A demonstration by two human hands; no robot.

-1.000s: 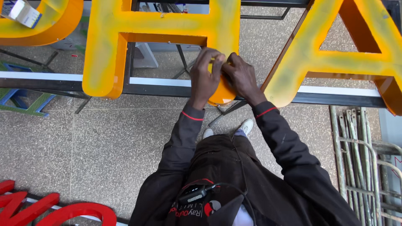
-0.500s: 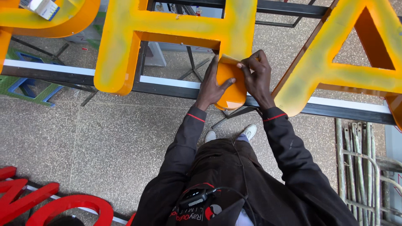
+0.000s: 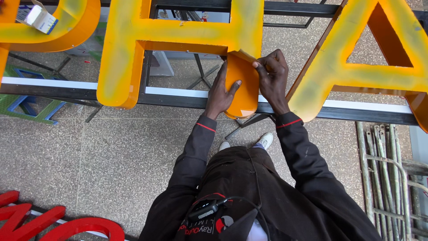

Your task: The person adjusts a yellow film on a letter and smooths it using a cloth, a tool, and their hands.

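A big letter sign, shaped like an H (image 3: 178,31), lies on a black metal frame (image 3: 174,101) and is covered in dull yellow film. The lower part of its right leg (image 3: 244,96) shows glossy orange where the film is off. My left hand (image 3: 220,93) grips the left side of that leg, thumb across the orange face. Higher up the leg, my right hand (image 3: 272,73) pinches the lifted edge of the yellow film (image 3: 244,56).
Another yellow letter (image 3: 356,71) lies to the right and a curved one (image 3: 67,31) to the left, with a small cardboard box (image 3: 40,18) on it. Red letters (image 3: 62,225) lie on the stone floor at bottom left. Metal pipes (image 3: 388,178) are stacked at right, a green crate (image 3: 26,105) at left.
Both hands have moved up the leg of the letter. The film edge now sits higher and more glossy orange surface shows below it.
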